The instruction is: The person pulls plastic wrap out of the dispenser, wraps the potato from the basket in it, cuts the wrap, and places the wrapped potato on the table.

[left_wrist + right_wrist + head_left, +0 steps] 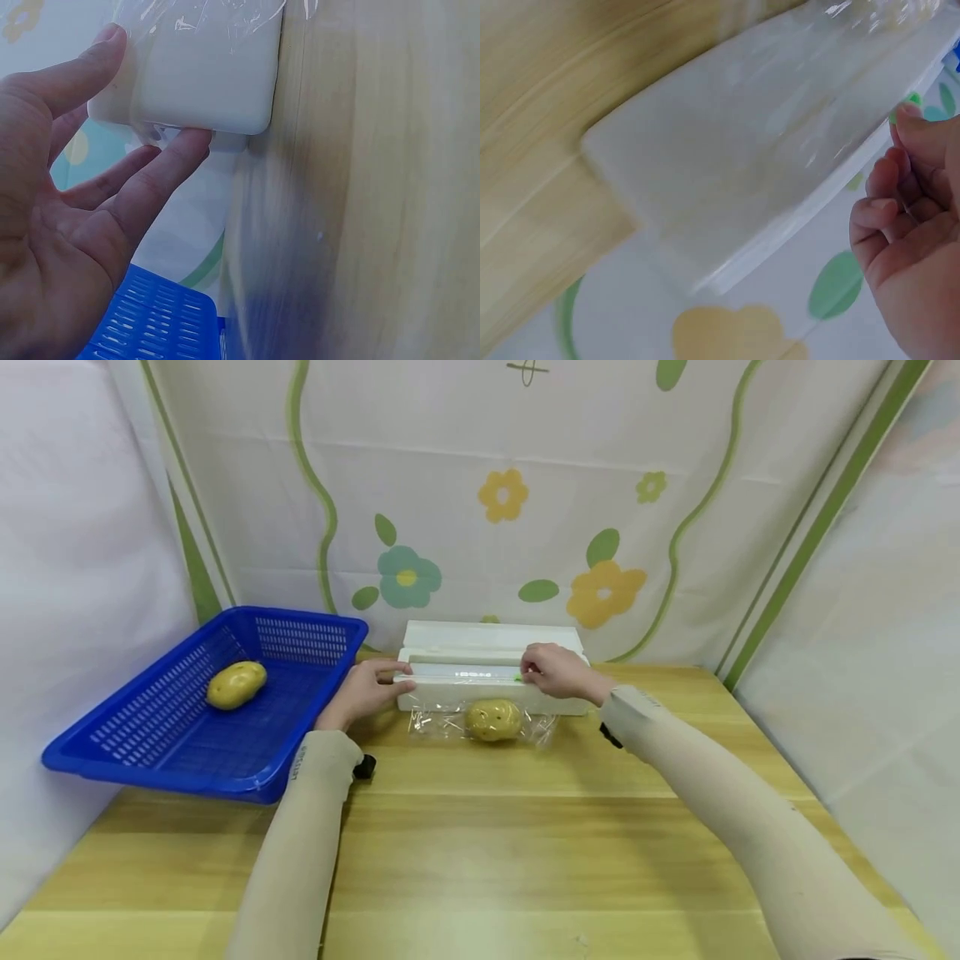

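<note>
Fingers of the right hand point(561, 670) in a tight pinch on a small green tab point(518, 678); fingers of the left hand point(365, 695) loosely spread, touching one end of a white box point(438, 695).

Along the far edge of the tabletop point(465, 860), the box, with lid point(491, 633) raised at the back. Just in front, toward the near edge, a potato point(493, 720) under clear film point(431, 724). By the left edge, a blue basket point(262, 739) with a second potato point(237, 685) inside.

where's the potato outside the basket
In the head view, the potato lies near centre amid clear film, in front of the white box, right of the blue basket.
</note>
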Demonstrator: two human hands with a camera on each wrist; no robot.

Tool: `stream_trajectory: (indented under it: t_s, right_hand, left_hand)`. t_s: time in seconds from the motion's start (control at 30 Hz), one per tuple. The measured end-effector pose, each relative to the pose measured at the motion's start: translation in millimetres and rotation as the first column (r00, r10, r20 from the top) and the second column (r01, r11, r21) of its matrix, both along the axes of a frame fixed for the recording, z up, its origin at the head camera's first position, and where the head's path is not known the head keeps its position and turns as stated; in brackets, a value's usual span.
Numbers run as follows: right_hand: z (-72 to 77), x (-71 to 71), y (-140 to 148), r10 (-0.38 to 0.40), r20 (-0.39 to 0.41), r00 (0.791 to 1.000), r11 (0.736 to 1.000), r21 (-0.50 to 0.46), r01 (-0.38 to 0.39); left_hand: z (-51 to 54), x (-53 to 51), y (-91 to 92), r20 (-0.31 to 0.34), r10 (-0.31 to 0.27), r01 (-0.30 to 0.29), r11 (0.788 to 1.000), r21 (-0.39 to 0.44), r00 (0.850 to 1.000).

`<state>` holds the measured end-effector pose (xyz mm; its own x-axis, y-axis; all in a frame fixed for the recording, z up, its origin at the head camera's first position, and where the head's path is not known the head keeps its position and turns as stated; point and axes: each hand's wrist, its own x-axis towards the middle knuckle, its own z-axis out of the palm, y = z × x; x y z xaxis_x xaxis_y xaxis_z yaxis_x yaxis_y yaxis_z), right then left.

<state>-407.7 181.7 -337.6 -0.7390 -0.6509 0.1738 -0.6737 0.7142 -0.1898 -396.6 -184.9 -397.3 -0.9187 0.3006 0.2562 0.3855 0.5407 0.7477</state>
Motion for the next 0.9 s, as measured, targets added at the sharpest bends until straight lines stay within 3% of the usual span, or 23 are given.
stream_trajectory:
  t_s: [0.17, 0.43, 0.67, 0.9]
  right_hand:
    - [-0.3, 1.4, 34.0, 0.027, -0.033, 0.999, 1.0, 0.007, -0.027]
    - [0.0, 5.4, 52.2, 0.052, -0.057, 0.997, 0.998, 0.023, -0.051]
    - [1.2, 6.3, 74.4, 0.072, -0.041, 0.997, 0.997, 0.024, -0.071]
    - [1.8, 5.0, 102.5, 0.036, -0.039, 0.999, 0.999, 0.023, -0.035]
  left_hand:
    - [1.5, 2.7, -3.1, 0.001, 0.004, -0.004, 1.0, -0.026, 1.0]
    - [-0.3, -2.8, 2.7, -0.01, -0.007, 0.007, 1.0, -0.013, 1.0]
    - [0.2, -0.9, 9.4, 0.007, -0.01, 0.01, 1.0, -0.006, 1.0]
    - [0.1, -1.4, 2.6, -0.004, -0.007, 0.007, 1.0, -0.021, 1.0]
